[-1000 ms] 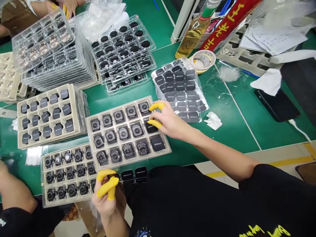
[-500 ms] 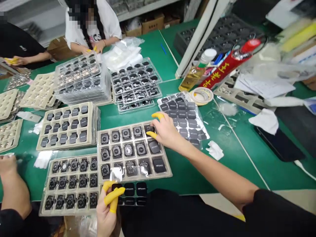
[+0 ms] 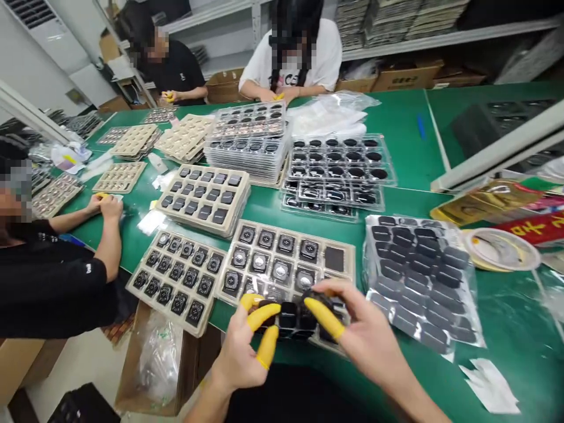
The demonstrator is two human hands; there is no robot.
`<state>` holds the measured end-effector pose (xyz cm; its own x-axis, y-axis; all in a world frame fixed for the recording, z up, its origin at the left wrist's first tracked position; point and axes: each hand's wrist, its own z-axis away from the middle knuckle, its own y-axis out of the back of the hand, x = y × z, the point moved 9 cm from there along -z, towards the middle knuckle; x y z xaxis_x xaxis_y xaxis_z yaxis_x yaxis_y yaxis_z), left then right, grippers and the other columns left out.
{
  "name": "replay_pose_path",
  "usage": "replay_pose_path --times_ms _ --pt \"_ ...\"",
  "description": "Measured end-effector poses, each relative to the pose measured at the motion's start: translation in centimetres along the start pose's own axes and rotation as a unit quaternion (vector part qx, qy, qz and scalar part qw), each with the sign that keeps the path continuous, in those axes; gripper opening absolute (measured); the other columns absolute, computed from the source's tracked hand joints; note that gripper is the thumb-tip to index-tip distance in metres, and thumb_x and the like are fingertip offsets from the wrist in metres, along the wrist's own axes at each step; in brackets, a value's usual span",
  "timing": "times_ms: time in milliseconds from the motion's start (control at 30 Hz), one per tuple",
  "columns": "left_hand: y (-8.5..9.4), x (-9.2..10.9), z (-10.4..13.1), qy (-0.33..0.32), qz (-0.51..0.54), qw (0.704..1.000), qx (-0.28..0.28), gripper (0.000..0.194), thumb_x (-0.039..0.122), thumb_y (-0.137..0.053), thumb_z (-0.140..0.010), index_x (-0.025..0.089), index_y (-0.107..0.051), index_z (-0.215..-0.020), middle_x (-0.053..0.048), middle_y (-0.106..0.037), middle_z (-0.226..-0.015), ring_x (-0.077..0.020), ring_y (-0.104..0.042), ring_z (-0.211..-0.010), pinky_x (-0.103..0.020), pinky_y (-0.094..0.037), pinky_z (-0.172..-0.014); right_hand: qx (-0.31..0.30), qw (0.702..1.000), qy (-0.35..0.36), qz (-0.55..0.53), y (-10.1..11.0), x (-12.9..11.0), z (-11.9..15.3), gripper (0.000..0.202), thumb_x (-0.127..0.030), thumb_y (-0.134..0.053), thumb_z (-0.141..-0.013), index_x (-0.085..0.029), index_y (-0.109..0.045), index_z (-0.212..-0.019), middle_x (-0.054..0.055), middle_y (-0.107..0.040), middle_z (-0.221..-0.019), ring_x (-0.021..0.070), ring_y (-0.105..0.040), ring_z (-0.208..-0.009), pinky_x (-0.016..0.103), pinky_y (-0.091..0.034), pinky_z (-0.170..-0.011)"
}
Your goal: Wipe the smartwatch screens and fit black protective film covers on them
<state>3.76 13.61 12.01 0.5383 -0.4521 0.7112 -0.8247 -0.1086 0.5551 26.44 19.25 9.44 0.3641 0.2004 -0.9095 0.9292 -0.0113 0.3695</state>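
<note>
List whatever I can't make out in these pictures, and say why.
All in the head view:
- Dark item in the right hand: blurred, partly covered by fingers.
- Any print on the black squares at the left hand: blurred, too small.
- Near part of the watch tray: hidden behind both hands.
- Far end of the red object: cut off by the right edge.

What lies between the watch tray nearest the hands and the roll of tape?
Sheets of dark labels, on the green table, in the head view.
</note>
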Motion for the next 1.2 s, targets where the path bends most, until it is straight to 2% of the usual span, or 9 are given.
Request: replay_pose_path --times_ms 133,300,433,533,600,700,767,900,1200 --pt "-1.4 1.6 -0.4 -0.061 -0.087 0.994 -0.021 0.055 0.044 -0.071 -0.106 0.013 -0.065 -0.150 -0.021 -0.079 -0.119 -0.0307 -0.085 -0.099 -0.039 -0.075 -0.079 -0.026 0.999 -0.014 -0.038 -3.5 -2.9 1.2 0.013 -0.031 -0.075 -0.093 -0.032 -0.076 -0.105 0.002 -0.082 -0.094 0.0236 -0.075 -0.073 0.034 -0.064 -0.062" --pt "-1.7 1.8 -0.4 -0.093 -0.163 0.982 -0.019 0.034 0.029 -0.054 -0.111 0.013 -0.070 -0.136 -0.017 -0.081 -0.100 -0.0300 -0.082 -0.082 -0.040 -0.071 -0.065 -0.009 0.999 0.007 -0.048 -4.6 -3.6 0.8 0.012 -0.030 -0.075 -0.092 -0.032 -0.078 -0.103 0.000 -0.078 -0.084 0.0205 -0.069 -0.064 0.032 -0.062 -0.057" --pt "-1.4 0.6 -0.5 -0.009 -0.031 0.999 0.003 0.032 0.025 -0.049 -0.114 0.017 -0.075 -0.130 -0.014 -0.082 -0.099 -0.0254 -0.080 -0.083 -0.037 -0.071 -0.072 -0.004 0.998 0.026 -0.057 -4.7 -3.2 0.7 0.014 -0.039 -0.075 -0.099 -0.032 -0.083 -0.107 0.006 -0.081 -0.095 0.0247 -0.075 -0.077 0.037 -0.067 -0.066" --pt "-2.0 -0.5 -0.5 0.057 0.047 0.997 -0.018 0.030 0.032 -0.053 -0.116 0.019 -0.080 -0.119 -0.012 -0.082 -0.098 -0.0238 -0.080 -0.088 -0.035 -0.071 -0.079 -0.025 0.996 -0.025 -0.078 -4.7 -2.1 0.3 0.014 -0.040 -0.074 -0.100 -0.031 -0.083 -0.105 0.007 -0.084 -0.099 0.0260 -0.077 -0.081 0.039 -0.068 -0.072" --pt "-2.2 -0.7 -0.8 0.043 0.052 0.997 -0.043 0.029 0.040 -0.064 -0.113 0.019 -0.080 -0.124 -0.012 -0.081 -0.101 -0.0242 -0.080 -0.090 -0.036 -0.072 -0.081 -0.056 0.992 -0.059 -0.098 -4.5 -1.7 0.0 0.014 -0.040 -0.074 -0.100 -0.029 -0.084 -0.102 0.006 -0.085 -0.098 0.0261 -0.079 -0.085 0.038 -0.068 -0.077" --pt "-1.9 -1.4 -1.4 -0.018 0.057 0.996 -0.060 0.072 0.058 -0.083 -0.098 0.020 -0.065 -0.157 -0.015 -0.080 -0.122 -0.0285 -0.080 -0.108 -0.041 -0.073 -0.090 -0.099 0.985 -0.085 -0.109 -3.9 -1.5 -0.5 0.015 -0.039 -0.075 -0.098 -0.028 -0.085 -0.103 0.006 -0.086 -0.101 0.0259 -0.080 -0.091 0.038 -0.066 -0.082" --pt "-2.1 -1.8 -1.7 -0.058 0.084 0.990 -0.095 0.088 0.060 -0.087 -0.092 0.026 -0.056 -0.168 -0.014 -0.077 -0.129 -0.0294 -0.080 -0.114 -0.042 -0.073 -0.094 -0.133 0.979 -0.104 -0.112 -4.0 -1.3 -0.6 0.015 -0.037 -0.075 -0.098 -0.027 -0.084 -0.103 0.005 -0.086 -0.099 0.0244 -0.078 -0.089 0.036 -0.063 -0.080" --pt "-2.4 -2.2 -2.2 -0.087 0.113 0.980 -0.136 0.085 0.050 -0.090 -0.093 0.030 -0.055 -0.168 -0.009 -0.078 -0.121 -0.0242 -0.082 -0.103 -0.035 -0.071 -0.090 -0.168 0.967 -0.129 -0.138 -4.8 -1.3 -0.2 0.011 -0.033 -0.075 -0.095 -0.025 -0.081 -0.101 0.001 -0.082 -0.090 0.0199 -0.072 -0.079 0.031 -0.059 -0.072" --pt "-2.7 -3.6 -1.7 -0.055 0.101 0.991 -0.064 0.067 0.055 -0.094 -0.089 0.024 -0.074 -0.145 -0.008 -0.082 -0.110 -0.0235 -0.083 -0.096 -0.035 -0.071 -0.082 -0.110 0.993 -0.007 -0.044 -4.5 -2.1 0.6 0.016 -0.021 -0.066 -0.105 -0.027 -0.077 -0.115 0.006 -0.086 -0.112 0.0238 -0.080 -0.097 0.038 -0.063 -0.088"
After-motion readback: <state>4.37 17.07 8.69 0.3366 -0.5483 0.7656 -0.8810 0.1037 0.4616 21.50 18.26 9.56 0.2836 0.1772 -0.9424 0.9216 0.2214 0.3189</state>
